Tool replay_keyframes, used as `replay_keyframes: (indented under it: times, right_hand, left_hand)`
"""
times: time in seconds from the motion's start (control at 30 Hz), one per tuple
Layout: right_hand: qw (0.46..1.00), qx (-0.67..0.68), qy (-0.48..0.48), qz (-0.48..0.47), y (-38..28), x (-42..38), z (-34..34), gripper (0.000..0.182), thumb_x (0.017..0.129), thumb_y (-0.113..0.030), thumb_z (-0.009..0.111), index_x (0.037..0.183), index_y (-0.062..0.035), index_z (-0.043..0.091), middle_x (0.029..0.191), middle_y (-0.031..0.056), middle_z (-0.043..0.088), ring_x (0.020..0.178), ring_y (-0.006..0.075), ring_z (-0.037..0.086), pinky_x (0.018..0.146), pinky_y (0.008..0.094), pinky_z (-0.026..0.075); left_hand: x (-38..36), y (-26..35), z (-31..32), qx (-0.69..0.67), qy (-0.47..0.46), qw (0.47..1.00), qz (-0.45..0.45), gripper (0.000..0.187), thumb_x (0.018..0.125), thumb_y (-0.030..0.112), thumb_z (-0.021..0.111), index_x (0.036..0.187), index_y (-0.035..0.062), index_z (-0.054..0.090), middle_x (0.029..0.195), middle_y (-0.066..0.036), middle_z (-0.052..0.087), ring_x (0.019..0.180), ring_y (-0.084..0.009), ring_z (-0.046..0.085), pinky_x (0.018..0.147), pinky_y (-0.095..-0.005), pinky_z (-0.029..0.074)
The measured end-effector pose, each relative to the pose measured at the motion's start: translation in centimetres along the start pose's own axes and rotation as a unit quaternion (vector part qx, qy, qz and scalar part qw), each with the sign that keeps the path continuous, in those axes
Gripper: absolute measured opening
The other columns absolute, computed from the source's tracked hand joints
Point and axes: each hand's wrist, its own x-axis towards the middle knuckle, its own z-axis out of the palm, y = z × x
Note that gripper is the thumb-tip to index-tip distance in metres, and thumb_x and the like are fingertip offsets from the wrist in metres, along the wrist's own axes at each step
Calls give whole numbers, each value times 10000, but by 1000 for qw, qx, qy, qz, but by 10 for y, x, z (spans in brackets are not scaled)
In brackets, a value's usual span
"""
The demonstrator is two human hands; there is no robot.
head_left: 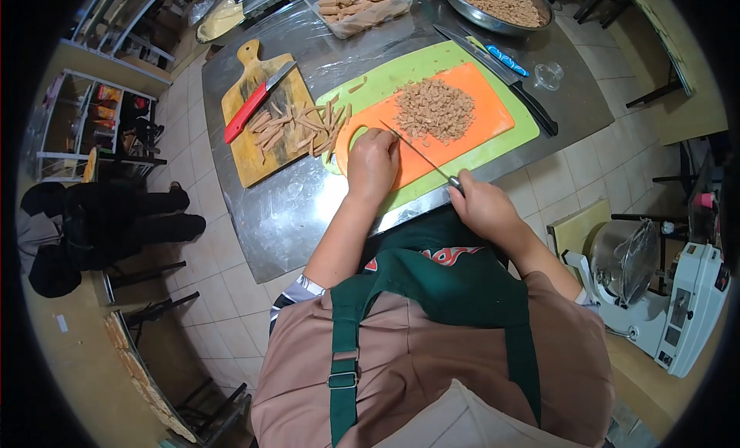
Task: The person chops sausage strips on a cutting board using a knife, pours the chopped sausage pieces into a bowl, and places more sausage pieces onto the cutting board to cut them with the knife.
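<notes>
My right hand (487, 208) grips the dark handle of a kitchen knife (422, 154), whose thin blade slants up and left over the orange cutting board (486, 90). Beside the blade tip, my left hand (373, 164) is closed with curled fingers near the board's handle end; whatever they hold is hidden. A heap of small chopped brown pieces (436, 110) lies on the orange board, which rests on a green cutting board (420, 63). To the left, brown strips (289, 128) lie across a wooden board (258, 167) and reach toward the orange board's handle.
A red-handled knife (250, 111) lies on the wooden board. A black-handled knife (532, 107) and a blue-patterned object (507, 60) lie at right. Behind are a plastic tub (362, 23) of brown pieces and a metal bowl (532, 28). Another person (100, 224) is at far left.
</notes>
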Motion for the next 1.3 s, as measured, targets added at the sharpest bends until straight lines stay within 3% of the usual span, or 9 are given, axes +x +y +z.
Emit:
replay_keyframes:
  times: [0.27,0.33,0.53,0.97,1.3]
  right_hand:
    - [997,-28,64,-27,6,-17,-9,256,890,-260,497,896,-8,453,628,187,589,586,365,589,543,472,469]
    - [996,-28,70,-55,2,-19,-11,254,891,-261,497,886,-11,452,624,184,586,587,366,588,545,471,469]
    - [999,-26,11,-20,-10,6,-3,249,889,-255,497,897,-9,457,639,193,592,601,380,588,558,479,468]
    - [998,1,53,-38,1,-15,-11,240,885,-241,502,898,-9,443,621,198,588,598,394,583,562,495,460]
    - [999,13,-30,-5,-8,8,-1,265,893,-252,476,928,10,452,694,224,603,703,399,598,637,500,458]
  left_hand:
    - [-1,-4,-3,-1,-7,1000,-7,87,744,84,641,749,1,618,724,-156,602,699,-330,589,643,-396,470]
    - [-2,-3,-3,-7,-6,1000,3,66,717,26,621,690,-12,574,721,-172,578,704,-342,561,648,-415,459]
    - [-1,-4,-3,-13,2,1000,3,83,719,35,624,680,-13,569,728,-164,577,701,-339,561,648,-414,461]
    - [-4,-10,-3,-3,-7,1000,-6,103,725,49,646,694,-4,563,690,-165,571,678,-338,563,628,-414,455]
    - [-3,-6,-8,-19,-9,999,-37,80,729,66,643,724,-5,609,717,-169,591,691,-330,582,641,-402,467]
